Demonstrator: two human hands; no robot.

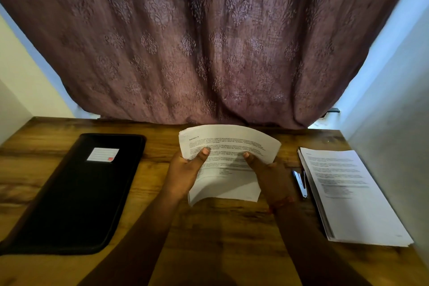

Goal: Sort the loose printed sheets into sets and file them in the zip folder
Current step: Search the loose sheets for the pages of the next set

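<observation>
At centre frame, the left hand (185,169) and right hand (267,169) both grip a bowed set of printed sheets (228,160) above the desk (209,227). Sorting seems underway; next, filing it into the closed black zip folder (79,193) at left, which needs unzipping.

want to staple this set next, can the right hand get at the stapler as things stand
Probably yes, once it lets go. The stapler lies on the table just right of the right hand, nothing between them, though it sits tight against the paper stack. Right now that hand grips the held sheets.
</observation>
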